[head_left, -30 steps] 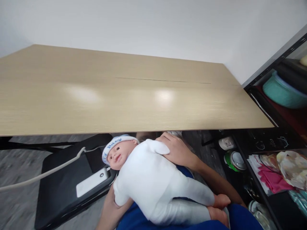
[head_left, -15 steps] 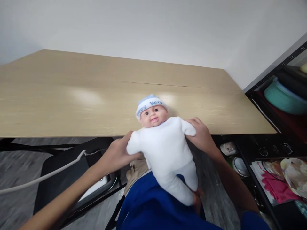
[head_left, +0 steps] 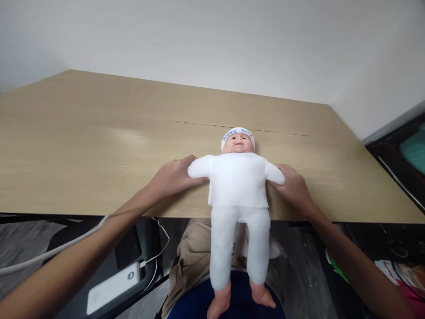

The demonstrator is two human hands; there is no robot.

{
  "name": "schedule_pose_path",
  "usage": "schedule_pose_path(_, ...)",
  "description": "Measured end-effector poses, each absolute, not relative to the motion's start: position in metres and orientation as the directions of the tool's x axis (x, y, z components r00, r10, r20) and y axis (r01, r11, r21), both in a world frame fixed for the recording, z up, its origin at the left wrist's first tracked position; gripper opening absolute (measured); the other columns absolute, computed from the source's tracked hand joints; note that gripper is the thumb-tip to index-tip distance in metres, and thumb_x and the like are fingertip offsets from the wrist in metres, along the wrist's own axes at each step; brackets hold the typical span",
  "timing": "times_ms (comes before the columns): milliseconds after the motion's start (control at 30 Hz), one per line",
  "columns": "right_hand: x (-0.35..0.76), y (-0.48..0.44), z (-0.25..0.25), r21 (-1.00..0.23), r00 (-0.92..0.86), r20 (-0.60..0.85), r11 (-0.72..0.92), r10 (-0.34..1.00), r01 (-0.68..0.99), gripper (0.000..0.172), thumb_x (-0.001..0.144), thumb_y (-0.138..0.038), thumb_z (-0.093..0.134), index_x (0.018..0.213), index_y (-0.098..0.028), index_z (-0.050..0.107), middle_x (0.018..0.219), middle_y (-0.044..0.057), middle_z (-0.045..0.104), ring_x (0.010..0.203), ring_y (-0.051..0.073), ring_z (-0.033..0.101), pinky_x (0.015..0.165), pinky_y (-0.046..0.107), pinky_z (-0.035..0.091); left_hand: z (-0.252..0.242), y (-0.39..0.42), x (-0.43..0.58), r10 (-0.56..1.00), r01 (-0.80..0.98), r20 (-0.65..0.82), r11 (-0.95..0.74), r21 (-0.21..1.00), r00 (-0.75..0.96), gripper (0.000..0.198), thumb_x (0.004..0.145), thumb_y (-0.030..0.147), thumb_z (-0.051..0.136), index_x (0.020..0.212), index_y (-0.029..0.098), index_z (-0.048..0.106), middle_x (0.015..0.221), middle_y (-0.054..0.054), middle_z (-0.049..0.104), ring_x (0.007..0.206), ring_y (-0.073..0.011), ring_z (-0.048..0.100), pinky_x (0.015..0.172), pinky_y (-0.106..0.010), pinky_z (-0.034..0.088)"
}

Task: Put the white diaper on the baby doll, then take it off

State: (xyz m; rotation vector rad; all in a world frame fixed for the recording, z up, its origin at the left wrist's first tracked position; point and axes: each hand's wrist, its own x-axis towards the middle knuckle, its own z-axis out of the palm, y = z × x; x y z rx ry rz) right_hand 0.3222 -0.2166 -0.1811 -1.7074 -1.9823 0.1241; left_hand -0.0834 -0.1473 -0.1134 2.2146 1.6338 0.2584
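A baby doll (head_left: 239, 181) in a white top and pale trousers lies face up, its head and torso over the wooden table (head_left: 99, 168) and its legs hanging past the front edge. Blue lettering reading "Happy Baby" runs round its white cap (head_left: 237, 131). My left hand (head_left: 175, 177) is closed round the doll's sleeve on the left side of the view. On the other side, my right hand (head_left: 294, 186) grips the opposite sleeve. Both arms of the doll are spread outward. Its bare feet dangle above my lap.
Below the table at left, a white power bank (head_left: 114, 285) with a cable rests on a black chair (head_left: 75, 274). A pale wall (head_left: 199, 40) stands behind the table. At right is a dark shelf with a teal container (head_left: 415, 148).
The doll has moved forward and right, from over my lap onto the table edge, and its body has straightened from a tilt. Both my hands have moved along, still holding its arms.
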Motion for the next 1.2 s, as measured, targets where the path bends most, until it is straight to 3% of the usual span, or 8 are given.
schedule_pose_path(100,0.327,-0.221,-0.182,-0.431,-0.044,0.292,0.172,0.955,0.886,0.039,0.100,-0.062,0.071,0.123,-0.030,0.072,0.118,0.009,0.082,0.102,0.036,0.076,0.081,0.044,0.054,-0.124,-0.145,-0.096,0.967,0.880,-0.027,-0.220,0.421,0.254,0.070,0.085,0.087,0.066,0.118,0.026,0.069,0.111,-0.011,0.084,0.099,-0.0397,0.079,0.075,-0.039,0.050)
schedule_pose_path(200,0.327,-0.219,-0.181,-0.452,-0.016,0.301,0.158,0.953,0.878,0.040,0.101,-0.065,0.070,0.117,-0.028,0.073,0.112,0.009,0.082,0.097,0.035,0.076,0.078,0.042,0.054,-0.140,-0.138,-0.103,0.977,0.864,-0.006,-0.187,0.468,0.215,0.076,0.084,0.089,0.069,0.127,0.027,0.066,0.112,-0.009,0.084,0.099,-0.0380,0.079,0.074,-0.038,0.051)
schedule_pose_path(400,0.321,-0.171,-0.182,-0.395,-0.033,0.351,0.180,0.936,0.901,0.045,0.104,-0.070,0.061,0.104,-0.026,0.070,0.096,0.010,0.078,0.085,0.033,0.073,0.074,0.041,0.054,-0.162,-0.086,-0.100,0.979,0.887,0.103,-0.204,0.415,0.177,0.073,0.083,0.092,0.067,0.117,0.027,0.067,0.114,-0.010,0.084,0.103,-0.0389,0.078,0.073,-0.038,0.049)
schedule_pose_path(767,0.328,-0.021,-0.198,-0.363,-0.060,0.472,0.256,0.879,0.896,0.057,0.105,-0.075,0.055,0.119,-0.022,0.071,0.116,0.018,0.079,0.109,0.040,0.074,0.091,0.050,0.059,-0.173,0.038,-0.074,0.966,0.905,0.253,-0.158,0.396,0.058,0.074,0.083,0.089,0.068,0.116,0.024,0.065,0.115,-0.014,0.081,0.107,-0.0402,0.075,0.080,-0.039,0.052)
schedule_pose_path(1000,0.336,0.059,-0.205,-0.352,-0.032,0.489,0.231,0.872,0.907,0.066,0.103,-0.085,0.051,0.114,-0.023,0.070,0.114,0.018,0.079,0.106,0.039,0.072,0.092,0.051,0.058,-0.171,0.101,-0.060,0.956,0.931,0.291,-0.147,0.336,0.046,0.072,0.086,0.087,0.064,0.116,0.021,0.066,0.117,-0.017,0.077,0.108,-0.0405,0.071,0.085,-0.042,0.051)
schedule_pose_path(1200,0.347,0.084,-0.213,-0.321,-0.041,0.471,0.215,0.881,0.922,0.071,0.098,-0.090,0.053,0.114,-0.023,0.070,0.110,0.016,0.079,0.103,0.038,0.071,0.088,0.049,0.057,-0.179,0.125,-0.062,0.935,0.929,0.333,-0.228,0.291,0.125,0.069,0.092,0.084,0.064,0.118,0.020,0.065,0.126,-0.019,0.072,0.125,-0.0430,0.062,0.102,-0.048,0.048)
